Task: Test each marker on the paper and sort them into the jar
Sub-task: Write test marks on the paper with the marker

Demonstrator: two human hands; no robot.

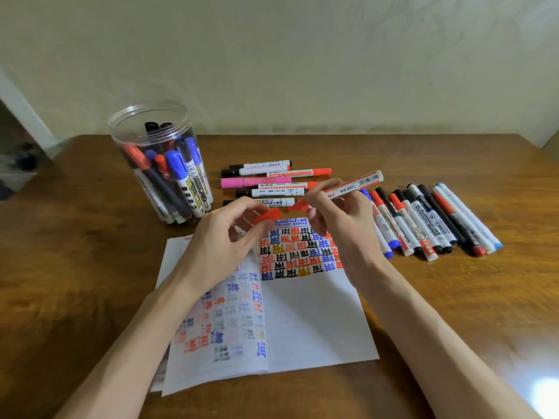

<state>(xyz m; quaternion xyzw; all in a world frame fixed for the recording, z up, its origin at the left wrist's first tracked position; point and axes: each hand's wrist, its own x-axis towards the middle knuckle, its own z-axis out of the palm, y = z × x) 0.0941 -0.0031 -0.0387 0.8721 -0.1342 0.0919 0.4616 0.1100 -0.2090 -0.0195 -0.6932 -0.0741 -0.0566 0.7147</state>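
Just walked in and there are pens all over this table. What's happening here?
A person is testing markers over a sheet of paper already covered in red, blue and black test marks. The right hand holds a red marker, uncapped, and the left hand holds its red cap. A clear jar at the back left holds many markers. Two loose groups lie on the table: one behind the paper, another row to the right.
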